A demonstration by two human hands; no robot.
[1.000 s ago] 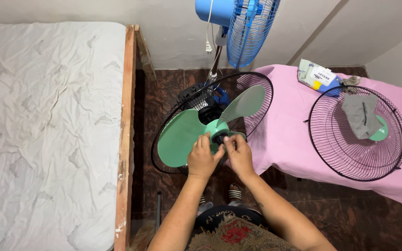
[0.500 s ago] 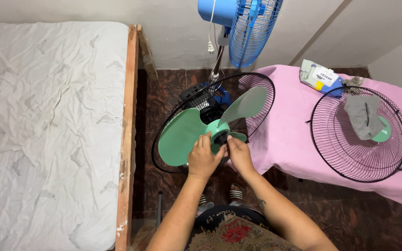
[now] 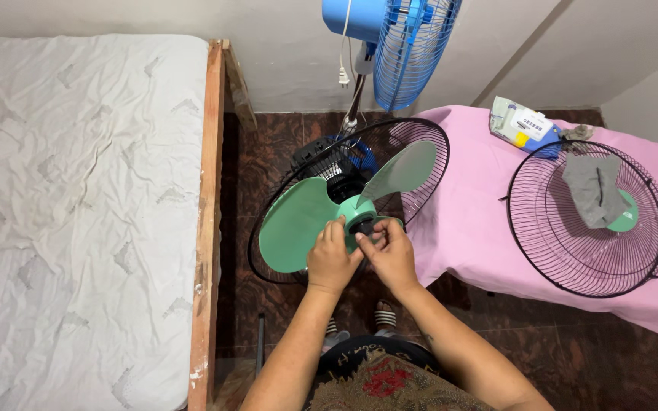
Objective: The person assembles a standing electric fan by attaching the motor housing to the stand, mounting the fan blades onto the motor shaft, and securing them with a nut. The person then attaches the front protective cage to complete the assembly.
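Observation:
A green three-bladed fan blade (image 3: 298, 224) sits in front of a black wire rear guard (image 3: 420, 141) on a fan standing on the floor. My left hand (image 3: 330, 260) grips the green hub from the left. My right hand (image 3: 391, 255) pinches the small black cap (image 3: 362, 226) at the hub's centre with its fingertips. The lower right blade is mostly hidden behind my right hand.
A black front fan guard (image 3: 573, 259) lies on the pink cloth-covered table (image 3: 466, 221) at right, with a grey rag (image 3: 594, 189) and a wipes packet (image 3: 521, 122). A blue fan (image 3: 409, 46) stands behind. A mattress (image 3: 78, 205) in a wooden frame (image 3: 206, 228) fills the left.
My right hand's fingers have shifted on the black hub cap, the thumb moving left across it. The left hand and the blade stay where they were.

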